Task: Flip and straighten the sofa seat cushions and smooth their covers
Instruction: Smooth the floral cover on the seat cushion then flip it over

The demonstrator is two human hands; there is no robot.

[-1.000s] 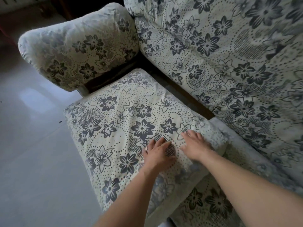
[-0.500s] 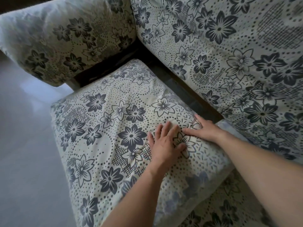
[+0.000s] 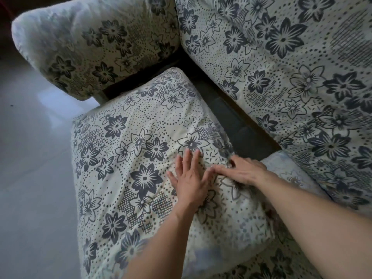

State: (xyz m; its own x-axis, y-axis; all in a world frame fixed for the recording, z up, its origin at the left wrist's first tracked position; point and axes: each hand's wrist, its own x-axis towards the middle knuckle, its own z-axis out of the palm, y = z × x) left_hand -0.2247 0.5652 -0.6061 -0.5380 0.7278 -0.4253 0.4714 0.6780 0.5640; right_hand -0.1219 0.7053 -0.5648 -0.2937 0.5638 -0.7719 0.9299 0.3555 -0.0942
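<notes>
Cream seat cushion [image 3: 141, 158], navy flowers, faint creases, left hand [image 3: 189, 178] flat

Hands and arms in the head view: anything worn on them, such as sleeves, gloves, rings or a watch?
Nothing shows. The left hand and right hand are bare, without gloves, rings or watch. Both forearms are uncovered up to the frame edge, so no sleeve is in view.

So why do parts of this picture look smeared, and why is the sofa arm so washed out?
Head view: the right hand is motion-blurred, the left hand sharper; the rounded floral-covered sofa armrest is soft and hazy at its outer end; pale glare sits on the grey glossy floor; the wide lens bends the edges.
</notes>
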